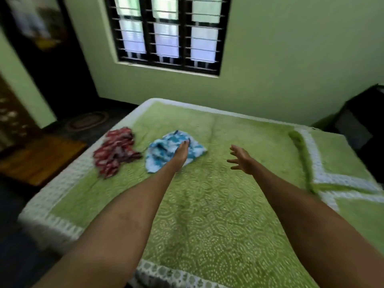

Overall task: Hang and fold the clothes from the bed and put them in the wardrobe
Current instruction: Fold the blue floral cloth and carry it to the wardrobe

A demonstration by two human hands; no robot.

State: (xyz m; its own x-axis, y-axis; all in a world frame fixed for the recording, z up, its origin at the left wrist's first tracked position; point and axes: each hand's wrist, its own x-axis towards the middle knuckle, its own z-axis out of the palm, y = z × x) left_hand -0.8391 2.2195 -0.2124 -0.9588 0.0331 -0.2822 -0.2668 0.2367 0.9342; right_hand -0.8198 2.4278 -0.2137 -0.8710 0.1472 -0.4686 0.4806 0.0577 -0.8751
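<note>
On the green patterned quilted bed cover [207, 204], the left hand [182, 151] reaches onto a crumpled blue-and-white cloth garment [166, 150], its fingers [185, 144] straight and touching the fabric. The right hand [242, 161] hovers with fingers spread, holding nothing. A crumpled red patterned garment [116, 151] lies just left.

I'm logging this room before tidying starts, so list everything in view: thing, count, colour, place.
blue cloth: 1, blue and white, crumpled mid-bed
red cloth: 1, red patterned, crumpled near bed's left edge
bed: 1, green patterned cover with white border, centre
window: 1, dark barred frame, back wall
mat: 1, dark oval, floor left of the bed
left hand: 1, fingertips on the blue cloth
right hand: 1, fingers spread, above the cover
</note>
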